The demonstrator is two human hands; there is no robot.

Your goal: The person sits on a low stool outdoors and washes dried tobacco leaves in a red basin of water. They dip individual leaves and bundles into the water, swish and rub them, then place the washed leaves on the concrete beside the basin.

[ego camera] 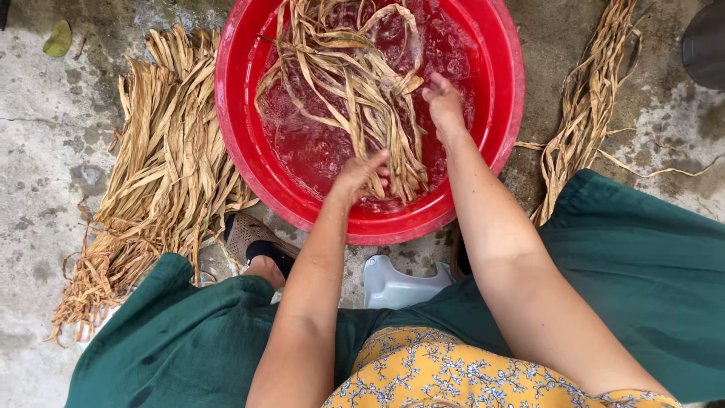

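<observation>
Two hands are engaged in a red basin of water, where a bundle of dried leaf strips lies soaking. The left hand is closed on the bundle's near end; the right hand rests open-fingered against its far side. Strips are best kept submerged and parted gently, since tangling appears likely.

Stained, wet concrete floor under daylight.
</observation>
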